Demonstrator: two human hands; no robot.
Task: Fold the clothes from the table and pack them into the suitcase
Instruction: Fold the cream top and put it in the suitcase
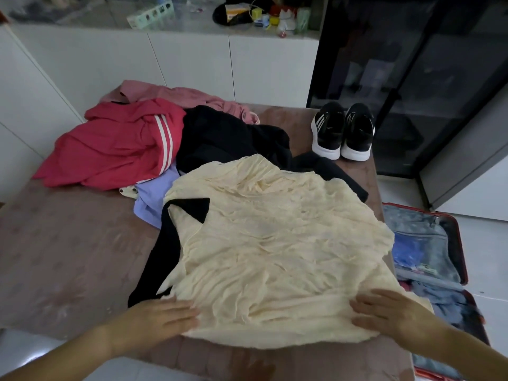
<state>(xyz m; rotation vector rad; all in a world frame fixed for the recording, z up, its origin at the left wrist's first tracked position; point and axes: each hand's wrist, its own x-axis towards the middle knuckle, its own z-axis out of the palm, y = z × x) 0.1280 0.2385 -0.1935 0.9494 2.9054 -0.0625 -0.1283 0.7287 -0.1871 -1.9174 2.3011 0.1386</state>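
A crumpled cream garment (277, 251) with black trim lies spread over the near half of the brown table (63, 259). My left hand (162, 316) rests flat on its near left edge, and my right hand (390, 312) lies flat on its near right edge; both have fingers spread and grip nothing. Behind it lie a black garment (231, 138), a red one with white stripes (115, 149), a pink one (176, 94) and a lilac one (151, 196). The open red suitcase (461, 254) sits on the floor to the right, with blue items inside.
A pair of black and white sneakers (343, 132) stands at the table's far right corner. White cabinets run behind the table, with a cluttered counter (264, 15) on top. A dark glass cabinet (412, 78) stands at the right.
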